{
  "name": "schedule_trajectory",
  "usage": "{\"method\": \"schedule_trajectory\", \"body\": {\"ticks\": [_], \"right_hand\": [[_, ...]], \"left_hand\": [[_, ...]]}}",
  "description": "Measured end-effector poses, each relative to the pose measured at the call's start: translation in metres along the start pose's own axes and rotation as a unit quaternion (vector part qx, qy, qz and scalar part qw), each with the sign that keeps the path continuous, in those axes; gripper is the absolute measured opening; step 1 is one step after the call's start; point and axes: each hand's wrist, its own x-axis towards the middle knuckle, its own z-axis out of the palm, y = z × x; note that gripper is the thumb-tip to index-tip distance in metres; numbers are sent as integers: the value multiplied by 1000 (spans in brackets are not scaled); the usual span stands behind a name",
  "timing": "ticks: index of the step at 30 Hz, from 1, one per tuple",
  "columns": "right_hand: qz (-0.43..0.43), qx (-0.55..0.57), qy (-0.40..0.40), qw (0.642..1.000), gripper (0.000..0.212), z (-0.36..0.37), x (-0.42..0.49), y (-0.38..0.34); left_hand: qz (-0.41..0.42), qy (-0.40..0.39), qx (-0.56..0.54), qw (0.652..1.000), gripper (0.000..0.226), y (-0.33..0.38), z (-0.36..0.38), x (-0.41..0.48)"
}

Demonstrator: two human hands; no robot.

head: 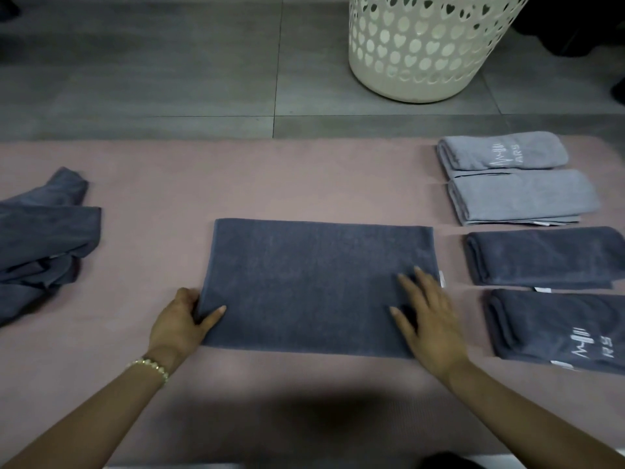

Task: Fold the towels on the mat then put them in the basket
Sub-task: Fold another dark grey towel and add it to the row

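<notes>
Dark towel (314, 286), near edge of mat (270, 177), mid-fold.
Your left hand (179, 319) pinches its left edge; right hand (429, 319) lies flat, holding nothing. Carry left edge onto right, corners matched.

Both forearms reach in from the bottom corners of the frame. The left hand (181, 321) pinches the left edge of the towel (314, 286), thumb on top. The right hand (431, 319) lies flat on it, fingers straight and spread.
</notes>
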Motion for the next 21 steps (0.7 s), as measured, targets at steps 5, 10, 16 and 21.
{"method": "schedule_trajectory", "body": {"ticks": [5, 10, 16, 21], "right_hand": [[-34, -96, -170, 980, 80, 26, 2, -5], [-26, -56, -150, 987, 89, 23, 5, -2], [182, 390, -58, 901, 52, -5, 23, -26], [383, 614, -160, 671, 80, -10, 50, -18]], "left_hand": [[-44, -61, -57, 996, 54, 10, -2, 7], [-106, -181, -279, 937, 59, 43, -28, 8], [102, -259, -374, 884, 59, 148, -42, -35], [130, -334, -377, 854, 35, 204, -12, -55]]}}
